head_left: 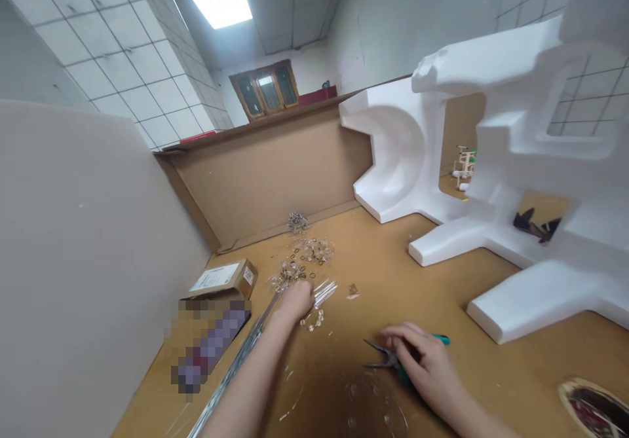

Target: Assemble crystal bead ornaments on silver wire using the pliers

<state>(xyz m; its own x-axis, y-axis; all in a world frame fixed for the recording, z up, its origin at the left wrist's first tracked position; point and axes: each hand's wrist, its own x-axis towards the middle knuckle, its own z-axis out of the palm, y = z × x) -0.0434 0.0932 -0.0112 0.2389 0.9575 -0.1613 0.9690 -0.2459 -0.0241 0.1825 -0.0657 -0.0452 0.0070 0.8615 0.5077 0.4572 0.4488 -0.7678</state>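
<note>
My left hand point(299, 299) reaches forward with its fingers curled closed; whatever they grip is hidden behind the knuckles. Short straight silvery rods point(325, 292) lie right beside it, and a ring of small pale discs point(313, 321) is just below. A tangle of wire pieces point(287, 274) sits beyond the fingers. Long thin metal wires point(234, 361) run alongside my left forearm. In my right hand point(426, 363) is a pair of pliers point(389, 357) with green handles, its jaws apart and pointing left. Some clear round pieces point(376, 392) and thin wire lie below the pliers.
White foam packaging point(457, 163) stands along the right. A small cardboard box point(221, 279) and a blurred purple object point(211, 353) are at left. Farther back lie wire loops with dark rings point(314, 251) and a metal heap point(297, 221). A round container point(592, 408) is lower right.
</note>
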